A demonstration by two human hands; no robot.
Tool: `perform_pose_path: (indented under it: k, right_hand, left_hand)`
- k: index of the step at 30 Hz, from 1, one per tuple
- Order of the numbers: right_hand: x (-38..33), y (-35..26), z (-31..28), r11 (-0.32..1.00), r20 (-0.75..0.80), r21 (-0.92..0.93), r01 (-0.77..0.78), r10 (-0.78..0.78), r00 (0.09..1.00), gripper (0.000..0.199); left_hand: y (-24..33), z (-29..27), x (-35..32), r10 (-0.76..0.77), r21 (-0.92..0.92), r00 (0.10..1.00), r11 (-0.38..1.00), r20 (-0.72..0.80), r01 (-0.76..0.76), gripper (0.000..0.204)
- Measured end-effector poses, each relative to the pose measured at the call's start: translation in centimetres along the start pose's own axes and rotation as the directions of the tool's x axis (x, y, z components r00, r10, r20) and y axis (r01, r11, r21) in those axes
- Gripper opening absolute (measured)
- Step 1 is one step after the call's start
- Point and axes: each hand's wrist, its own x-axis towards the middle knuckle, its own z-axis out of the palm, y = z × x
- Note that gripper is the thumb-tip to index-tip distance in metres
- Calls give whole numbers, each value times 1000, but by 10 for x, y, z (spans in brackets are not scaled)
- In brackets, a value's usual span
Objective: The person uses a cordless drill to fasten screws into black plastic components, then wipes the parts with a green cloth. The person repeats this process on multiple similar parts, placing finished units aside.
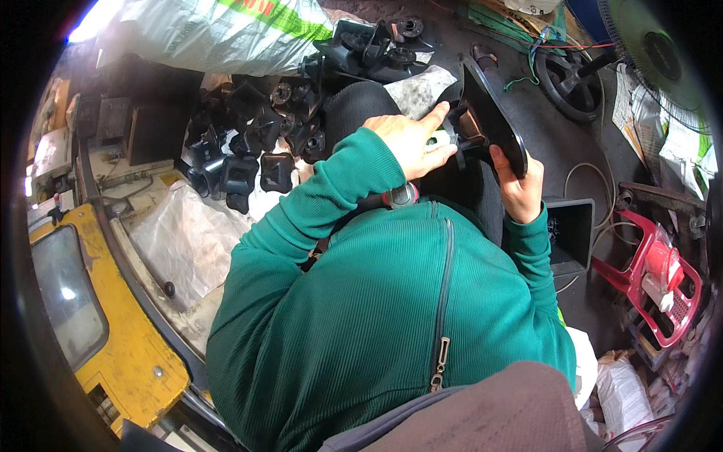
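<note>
A black plastic disc-shaped part point(493, 120) with a hub on its inner side stands tilted on edge over my lap. My right hand point(518, 188) grips its lower rim from below. My left hand point(412, 143) presses against the hub point(461, 129) in the middle, fingers curled around a small pale piece there. Both arms wear green sleeves. A red and black handle point(401, 196) lies under my left wrist.
A heap of small black plastic parts point(248, 143) lies to the left beside a white sack point(218, 34). More black parts point(384, 47) sit ahead. A black wheel point(572, 83), a fan point(655, 45), a black box point(570, 230), a red stool point(655, 279) and a yellow machine point(90, 316) surround me.
</note>
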Motion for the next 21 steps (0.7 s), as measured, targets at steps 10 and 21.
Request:
perform_pose_path:
  k: [10, 21]
  right_hand:
    - [-25, 53, -12, 576, -66, 787, -220, 432, 899, 29]
    - [0, 56, 18, 124, 277, 941, -314, 252, 927, 27]
  left_hand:
    - [-51, -14, 11, -83, -546, 991, 838, -101, 15, 72]
    - [-56, 10, -46, -215, -994, 977, 102, 2, 25, 43]
